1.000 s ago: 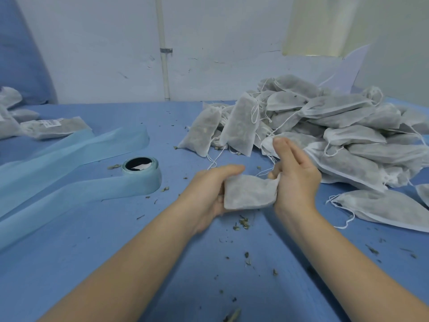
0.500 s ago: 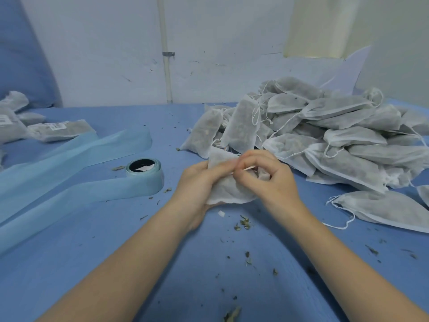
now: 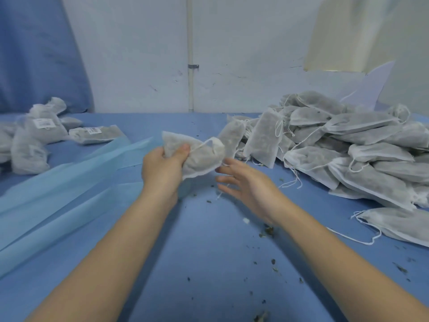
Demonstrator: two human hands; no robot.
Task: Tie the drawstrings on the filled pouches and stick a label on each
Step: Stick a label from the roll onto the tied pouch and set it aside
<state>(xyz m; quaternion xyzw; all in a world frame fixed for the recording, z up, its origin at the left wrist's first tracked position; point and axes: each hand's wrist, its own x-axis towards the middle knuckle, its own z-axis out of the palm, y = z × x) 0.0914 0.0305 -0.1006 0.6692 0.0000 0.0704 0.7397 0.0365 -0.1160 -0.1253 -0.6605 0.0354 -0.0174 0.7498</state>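
Labelled pouches (image 3: 44,129) lie far left on the table (image 3: 209,252), unlabelled pile (image 3: 348,145) right, held pouch (image 3: 199,156) between

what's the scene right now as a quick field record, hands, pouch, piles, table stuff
left hand: grips one filled pouch, thumb on top, raised above the table
right hand: open, fingers spread, just right of the pouch, holding nothing
held pouch label: none visible
unlabelled pile: many filled pouches with loose white drawstrings, right side
labelled pouches: small group at far left, white labels showing
light blue strip: runs across the left of the table; its roll is not visible
table: blue cover, scattered dark crumbs
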